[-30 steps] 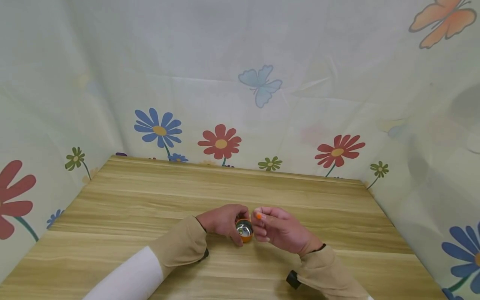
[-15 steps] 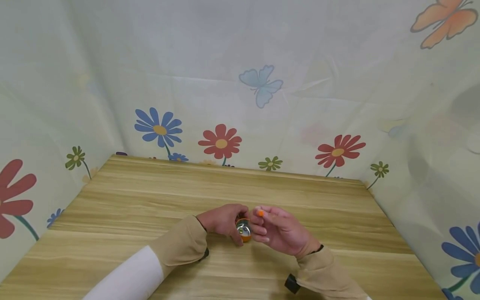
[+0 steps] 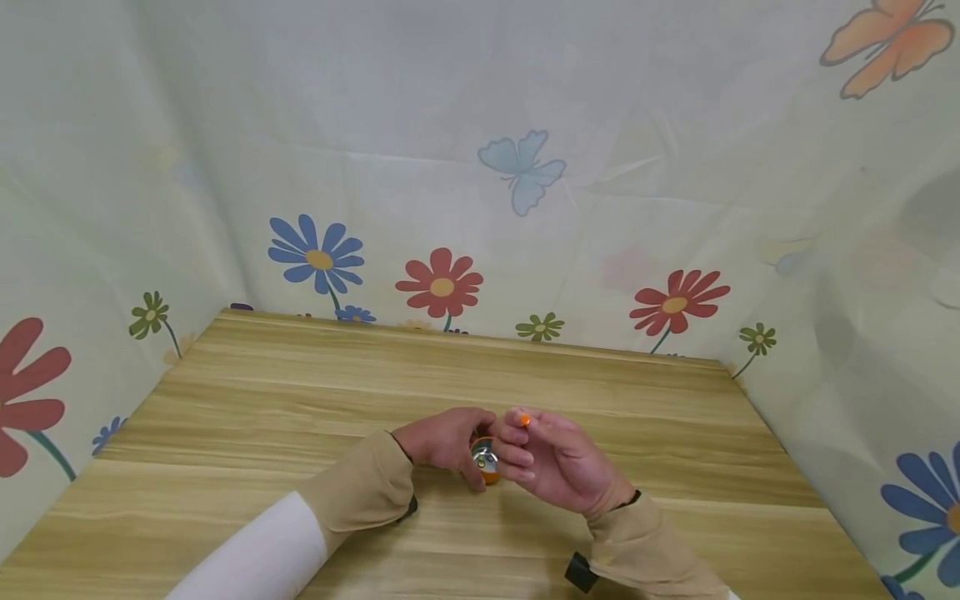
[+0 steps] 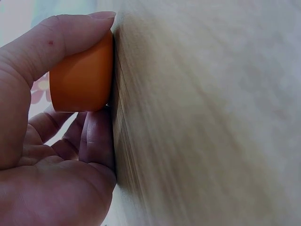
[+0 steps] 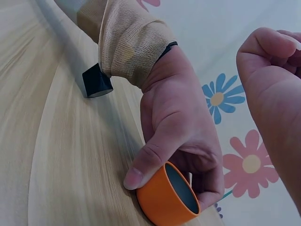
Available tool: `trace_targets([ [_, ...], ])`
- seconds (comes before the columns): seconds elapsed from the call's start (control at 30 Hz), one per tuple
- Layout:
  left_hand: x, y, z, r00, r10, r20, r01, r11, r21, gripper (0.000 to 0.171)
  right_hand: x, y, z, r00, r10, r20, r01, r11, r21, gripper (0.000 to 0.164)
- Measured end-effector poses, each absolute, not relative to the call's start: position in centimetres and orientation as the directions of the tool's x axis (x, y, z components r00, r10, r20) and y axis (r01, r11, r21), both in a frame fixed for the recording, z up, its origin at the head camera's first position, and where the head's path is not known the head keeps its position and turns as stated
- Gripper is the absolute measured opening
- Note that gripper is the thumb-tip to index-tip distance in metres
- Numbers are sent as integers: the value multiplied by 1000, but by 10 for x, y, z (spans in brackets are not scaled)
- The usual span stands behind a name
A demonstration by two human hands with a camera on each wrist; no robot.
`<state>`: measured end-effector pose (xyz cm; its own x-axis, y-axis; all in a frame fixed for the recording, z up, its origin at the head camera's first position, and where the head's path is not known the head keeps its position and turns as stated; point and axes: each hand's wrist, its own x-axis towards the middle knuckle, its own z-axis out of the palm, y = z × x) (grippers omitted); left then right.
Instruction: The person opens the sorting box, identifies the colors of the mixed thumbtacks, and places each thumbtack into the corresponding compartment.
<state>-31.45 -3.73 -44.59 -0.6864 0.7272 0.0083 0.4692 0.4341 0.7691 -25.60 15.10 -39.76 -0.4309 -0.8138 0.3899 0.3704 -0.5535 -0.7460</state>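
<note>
On the wooden table, my left hand grips a small orange cup with a shiny silvery inside, thumb on the near side and fingers round the far side. The left wrist view shows the orange cup wall low against the tabletop, under the thumb. In the right wrist view its mouth faces the right hand and looks dark grey within. Just right of the cup, my right hand is raised and pinches a tiny bright orange piece at the fingertips. Its kind cannot be made out. The other right fingers curl loosely, overlapping the cup's right side.
The wood-grain table stretches out around both hands. White cloth walls printed with flowers and butterflies enclose it at the back and sides. Black camera mounts hang under the wrists near the tabletop.
My right hand has turned slightly and shifted left, its lower fingers now covering more of the cup. The tiny orange piece has risen slightly. My left hand and the cup stay put.
</note>
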Motion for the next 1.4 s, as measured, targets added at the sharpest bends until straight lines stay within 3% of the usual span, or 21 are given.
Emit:
trace_targets([
  [0.8, -318, -40, -449, -661, 749, 46, 515, 409, 753, 50, -249, 144, -395, -347, -835, 428, 356, -539, -763, 19],
  [1.4, -316, -39, -449, -669, 743, 24, 482, 409, 775, 51, -250, 143, -396, -375, -826, 421, 381, -551, -742, 19],
])
